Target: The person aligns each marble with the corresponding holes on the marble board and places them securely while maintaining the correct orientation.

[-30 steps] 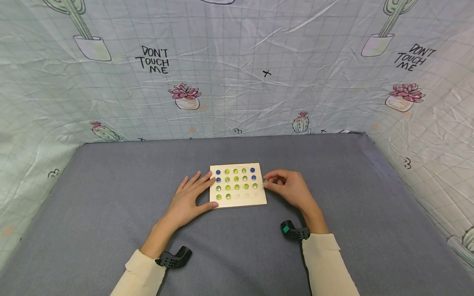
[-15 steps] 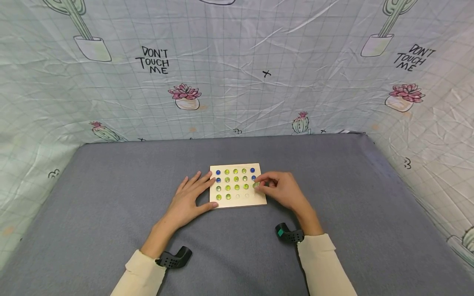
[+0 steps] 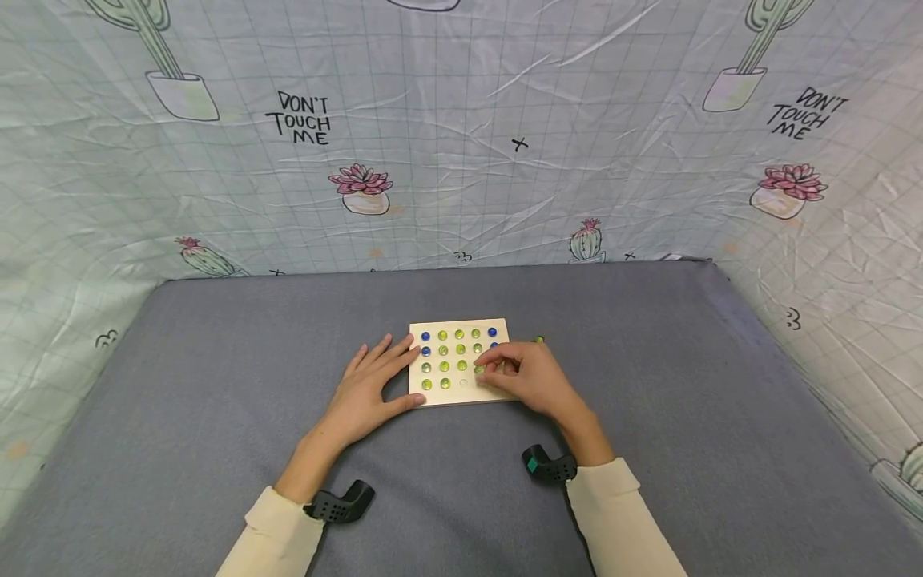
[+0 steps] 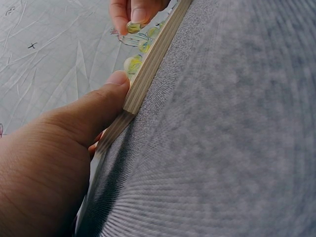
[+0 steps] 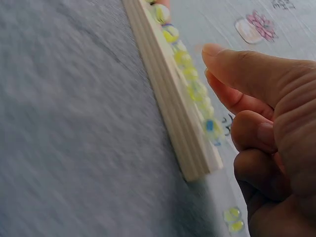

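Note:
A pale wooden board [image 3: 467,394] carries rows of glass marbles, mostly yellow-green with blue ones at the upper corners. My left hand [image 3: 368,397] rests spread along its left edge, the thumb touching the near corner. Over the right part of the board, my right hand [image 3: 530,377] pinches a yellow-green marble [image 4: 133,27] between thumb and forefinger, just above the board in the left wrist view. The hand covers some of the right-hand holes in the head view. One bare hollow [image 3: 463,383] shows in the near row.
Loose yellow-green marbles [image 5: 232,215] lie on the grey cloth past the board's right side, mostly behind my right hand in the head view. A printed fabric sheet [image 3: 461,160] hangs behind the grey-covered table [image 3: 288,328].
My right hand has moved left from the board's right edge to over its near rows, carrying the marble. A loose marble now shows behind it. My left hand has stayed put.

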Demonstrator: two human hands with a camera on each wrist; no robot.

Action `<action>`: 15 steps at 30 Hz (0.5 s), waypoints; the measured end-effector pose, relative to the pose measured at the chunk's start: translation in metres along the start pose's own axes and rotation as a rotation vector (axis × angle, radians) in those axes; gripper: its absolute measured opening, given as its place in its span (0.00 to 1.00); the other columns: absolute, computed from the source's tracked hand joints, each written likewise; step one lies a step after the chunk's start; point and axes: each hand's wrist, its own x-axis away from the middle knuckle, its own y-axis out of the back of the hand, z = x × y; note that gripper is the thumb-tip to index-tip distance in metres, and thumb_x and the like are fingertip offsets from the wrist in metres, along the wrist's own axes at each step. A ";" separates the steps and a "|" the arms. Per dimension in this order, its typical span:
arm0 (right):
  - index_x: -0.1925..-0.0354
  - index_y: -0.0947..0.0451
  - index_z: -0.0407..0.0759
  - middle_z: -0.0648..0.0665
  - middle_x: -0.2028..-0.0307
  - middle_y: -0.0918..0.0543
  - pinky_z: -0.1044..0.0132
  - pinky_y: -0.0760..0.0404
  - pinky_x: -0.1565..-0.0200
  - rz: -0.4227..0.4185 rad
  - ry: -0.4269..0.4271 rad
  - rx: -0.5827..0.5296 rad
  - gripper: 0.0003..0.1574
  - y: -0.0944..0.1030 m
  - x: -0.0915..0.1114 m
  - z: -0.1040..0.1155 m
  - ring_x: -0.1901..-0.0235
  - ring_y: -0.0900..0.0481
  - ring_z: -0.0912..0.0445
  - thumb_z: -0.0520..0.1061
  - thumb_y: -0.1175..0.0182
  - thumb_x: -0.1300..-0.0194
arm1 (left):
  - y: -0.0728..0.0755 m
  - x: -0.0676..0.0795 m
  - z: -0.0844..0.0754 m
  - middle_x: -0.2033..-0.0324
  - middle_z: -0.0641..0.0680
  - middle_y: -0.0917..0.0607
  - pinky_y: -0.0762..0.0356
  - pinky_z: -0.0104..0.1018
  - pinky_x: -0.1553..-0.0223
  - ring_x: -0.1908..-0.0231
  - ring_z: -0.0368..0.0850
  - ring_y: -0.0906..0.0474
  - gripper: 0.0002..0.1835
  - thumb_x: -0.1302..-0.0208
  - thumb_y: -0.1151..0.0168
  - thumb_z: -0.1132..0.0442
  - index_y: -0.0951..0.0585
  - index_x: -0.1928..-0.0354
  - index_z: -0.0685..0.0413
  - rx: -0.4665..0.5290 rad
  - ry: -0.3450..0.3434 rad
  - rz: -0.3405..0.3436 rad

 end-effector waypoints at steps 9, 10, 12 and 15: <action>0.66 0.14 0.47 0.58 0.78 0.21 0.71 0.36 0.82 0.035 0.043 0.004 0.05 -0.011 -0.002 0.005 0.85 0.34 0.62 0.43 0.29 0.44 | -0.001 0.000 0.001 0.29 0.50 0.38 0.63 0.56 0.31 0.29 0.55 0.50 0.40 0.41 0.36 0.40 0.34 0.30 0.47 -0.003 0.003 0.000; 0.66 0.14 0.47 0.58 0.78 0.21 0.71 0.36 0.82 0.036 0.046 0.006 0.06 -0.012 -0.002 0.005 0.85 0.34 0.62 0.43 0.29 0.44 | -0.001 0.000 0.001 0.29 0.50 0.38 0.62 0.56 0.31 0.29 0.55 0.50 0.40 0.41 0.36 0.40 0.34 0.30 0.47 -0.004 0.003 0.000; 0.66 0.14 0.47 0.58 0.77 0.21 0.71 0.36 0.82 0.039 0.054 0.012 0.06 -0.014 -0.003 0.005 0.85 0.34 0.63 0.43 0.29 0.44 | 0.000 0.000 0.001 0.29 0.50 0.38 0.62 0.56 0.31 0.29 0.55 0.50 0.40 0.41 0.36 0.40 0.34 0.30 0.47 -0.005 0.005 0.001; 0.66 0.14 0.47 0.58 0.77 0.21 0.71 0.35 0.82 0.043 0.067 0.011 0.06 -0.016 -0.003 0.005 0.85 0.34 0.63 0.42 0.29 0.44 | 0.000 -0.001 0.001 0.29 0.50 0.39 0.63 0.56 0.31 0.29 0.55 0.50 0.40 0.41 0.36 0.40 0.34 0.30 0.46 -0.003 0.006 0.002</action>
